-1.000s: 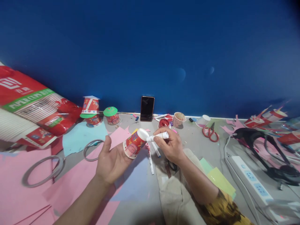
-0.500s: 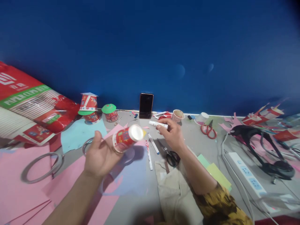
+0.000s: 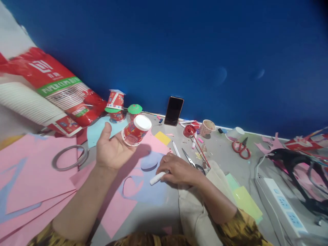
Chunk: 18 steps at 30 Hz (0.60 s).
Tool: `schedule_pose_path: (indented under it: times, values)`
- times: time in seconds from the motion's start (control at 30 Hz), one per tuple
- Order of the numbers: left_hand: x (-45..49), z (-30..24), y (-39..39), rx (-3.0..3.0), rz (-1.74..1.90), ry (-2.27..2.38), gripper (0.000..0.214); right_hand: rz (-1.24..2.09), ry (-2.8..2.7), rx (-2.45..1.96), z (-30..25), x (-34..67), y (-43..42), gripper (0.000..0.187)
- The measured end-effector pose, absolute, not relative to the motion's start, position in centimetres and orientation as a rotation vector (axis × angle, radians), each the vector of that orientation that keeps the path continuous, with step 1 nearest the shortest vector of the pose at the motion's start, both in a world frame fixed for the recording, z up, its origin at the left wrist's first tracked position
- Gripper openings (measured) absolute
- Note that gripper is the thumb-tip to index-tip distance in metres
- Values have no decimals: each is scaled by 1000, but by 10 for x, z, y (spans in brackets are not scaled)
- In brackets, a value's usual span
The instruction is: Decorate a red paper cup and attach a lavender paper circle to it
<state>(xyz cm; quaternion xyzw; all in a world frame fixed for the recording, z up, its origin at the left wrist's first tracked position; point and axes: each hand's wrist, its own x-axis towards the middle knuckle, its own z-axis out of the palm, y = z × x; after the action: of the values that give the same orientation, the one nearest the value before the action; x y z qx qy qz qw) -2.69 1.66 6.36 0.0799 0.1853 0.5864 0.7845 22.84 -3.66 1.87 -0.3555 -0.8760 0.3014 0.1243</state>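
My left hand (image 3: 112,147) holds a red printed paper cup (image 3: 135,134) on its fingers, with the thumb apart from it. The cup is tilted, its white base turned up and to the right. Closed around a white marker (image 3: 158,178), my right hand (image 3: 176,169) hovers low over purple paper (image 3: 151,189), beside a cut purple oval (image 3: 149,161). Black-handled scissors (image 3: 190,158) and another white marker (image 3: 176,149) lie just past my right hand, partly covered by it.
Pink sheets (image 3: 41,174) and a grey tape ring (image 3: 57,160) spread left, below a bag of paper cups (image 3: 69,92). A phone (image 3: 174,111) leans on the blue wall. Red scissors (image 3: 241,149), a power strip (image 3: 284,205) and beige cloth (image 3: 191,208) are right.
My right hand has come down and towards me with the white marker, from the back of the table to over the purple paper. The cup in my left hand is more upright; the view has shifted.
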Motion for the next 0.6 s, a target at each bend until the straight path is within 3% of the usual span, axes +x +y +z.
schedule_pose_path:
  times: [0.27, 0.4, 0.5, 0.6]
  values:
    - [-22, 51, 17, 177, 1264, 435, 66, 620, -2354, -1130, -3, 213, -32, 26]
    - [-21, 43, 21, 162, 1272, 443, 66, 974, -2005, -1045, -4, 209, -31, 5]
    - [-15, 41, 21, 149, 1208, 481, 73, 1349, -1470, -939, 9, 218, -29, 27]
    - [-1, 37, 16, 103, 1072, 498, 75, 1458, -1212, -915, 24, 229, -26, 54]
